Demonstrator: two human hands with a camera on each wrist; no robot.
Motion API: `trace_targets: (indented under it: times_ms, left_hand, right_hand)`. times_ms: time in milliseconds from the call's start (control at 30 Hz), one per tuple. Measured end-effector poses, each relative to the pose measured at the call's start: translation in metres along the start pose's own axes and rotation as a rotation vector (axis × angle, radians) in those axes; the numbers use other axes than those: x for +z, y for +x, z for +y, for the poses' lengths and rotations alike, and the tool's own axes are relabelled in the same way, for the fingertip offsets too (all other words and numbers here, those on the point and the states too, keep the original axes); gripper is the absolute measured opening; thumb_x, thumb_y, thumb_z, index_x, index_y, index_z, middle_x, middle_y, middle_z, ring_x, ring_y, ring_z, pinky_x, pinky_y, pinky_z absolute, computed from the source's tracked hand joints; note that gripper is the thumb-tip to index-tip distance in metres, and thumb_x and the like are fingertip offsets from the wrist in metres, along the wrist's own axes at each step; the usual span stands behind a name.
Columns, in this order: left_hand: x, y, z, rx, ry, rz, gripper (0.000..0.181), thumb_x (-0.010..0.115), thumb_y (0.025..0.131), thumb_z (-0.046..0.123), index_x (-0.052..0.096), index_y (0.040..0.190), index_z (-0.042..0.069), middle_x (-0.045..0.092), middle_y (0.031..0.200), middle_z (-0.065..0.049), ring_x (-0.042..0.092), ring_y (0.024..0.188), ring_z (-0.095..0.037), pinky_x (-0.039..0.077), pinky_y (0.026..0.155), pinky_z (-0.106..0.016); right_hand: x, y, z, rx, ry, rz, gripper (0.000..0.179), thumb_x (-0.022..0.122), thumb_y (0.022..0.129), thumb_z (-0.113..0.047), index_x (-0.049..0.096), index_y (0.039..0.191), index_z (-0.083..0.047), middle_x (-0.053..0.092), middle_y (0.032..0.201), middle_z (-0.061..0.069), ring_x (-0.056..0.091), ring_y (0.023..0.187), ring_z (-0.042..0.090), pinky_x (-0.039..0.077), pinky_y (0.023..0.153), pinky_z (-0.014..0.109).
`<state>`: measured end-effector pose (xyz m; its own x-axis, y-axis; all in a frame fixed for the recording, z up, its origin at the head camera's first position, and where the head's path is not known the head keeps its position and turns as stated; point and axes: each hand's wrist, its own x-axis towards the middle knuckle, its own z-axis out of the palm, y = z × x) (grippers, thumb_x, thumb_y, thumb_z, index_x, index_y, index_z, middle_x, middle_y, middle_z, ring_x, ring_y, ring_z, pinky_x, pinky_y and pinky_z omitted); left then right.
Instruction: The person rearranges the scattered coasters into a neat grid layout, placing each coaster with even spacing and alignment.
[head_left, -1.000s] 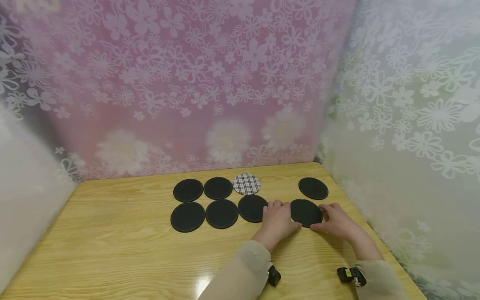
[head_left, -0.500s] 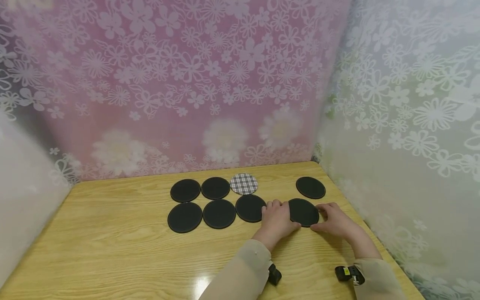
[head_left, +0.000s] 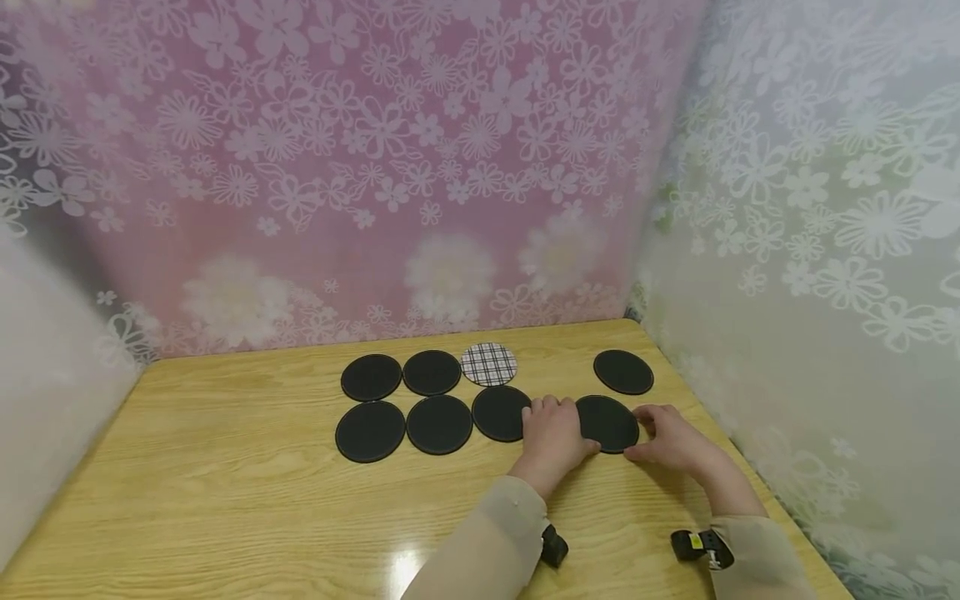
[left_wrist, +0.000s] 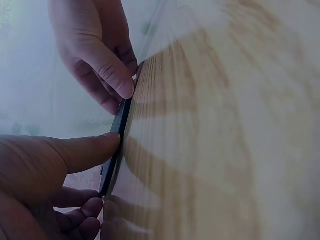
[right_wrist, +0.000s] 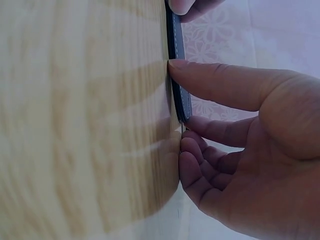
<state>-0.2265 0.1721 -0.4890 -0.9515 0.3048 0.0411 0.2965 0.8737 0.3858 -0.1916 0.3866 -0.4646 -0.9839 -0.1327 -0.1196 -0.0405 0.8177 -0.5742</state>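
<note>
A round black coaster (head_left: 609,424) with pale edge stitching lies on the table between both hands. My left hand (head_left: 553,437) holds its left side, the thumb at the near edge and the fingers toward the neighbouring black coaster (head_left: 501,413). On the opposite side, my right hand (head_left: 671,442) holds the rim between thumb and index finger. The right wrist view shows that thumb and index fingertip against the coaster's edge (right_wrist: 180,75), with the other fingers curled below. In the left wrist view the left thumb (left_wrist: 102,150) touches the same rim.
Two more black coasters, a left one (head_left: 370,432) and a middle one (head_left: 438,425), continue the front row. Behind lie two black coasters (head_left: 371,377) and a plaid coaster (head_left: 489,364). Another black coaster (head_left: 623,372) lies back right. Floral curtains (head_left: 450,167) surround the wooden table (head_left: 225,500).
The head view shifts slightly. Both hands stay at the same coaster, almost unmoved, and the other coasters keep their places.
</note>
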Motion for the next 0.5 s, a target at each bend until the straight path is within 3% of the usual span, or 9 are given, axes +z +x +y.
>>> trace_targets:
  times_ms: [233, 500]
  left_hand:
    - [0.0003, -0.0013, 0.0042, -0.003, -0.013, 0.019, 0.067, 0.094, 0.085, 0.058, 0.072, 0.129, 0.012, 0.066, 0.117, -0.004, 0.056, 0.110, -0.024, 0.040, 0.091, -0.040]
    - [-0.0009, -0.0038, 0.0083, 0.008, 0.004, 0.022, 0.065, 0.095, 0.085, 0.056, 0.072, 0.130, 0.015, 0.067, 0.115, -0.001, 0.057, 0.107, -0.021, 0.039, 0.088, -0.038]
  right_hand:
    - [-0.0001, 0.0012, 0.0021, 0.032, 0.096, 0.003, 0.076, 0.091, 0.090, -0.008, 0.045, 0.143, 0.022, 0.055, 0.134, 0.037, 0.056, 0.122, 0.052, 0.049, 0.105, 0.063]
    - [-0.0004, -0.0009, 0.0064, 0.039, 0.201, 0.040, 0.071, 0.088, 0.092, -0.005, 0.046, 0.144, 0.017, 0.062, 0.123, 0.025, 0.061, 0.108, 0.035, 0.055, 0.090, 0.044]
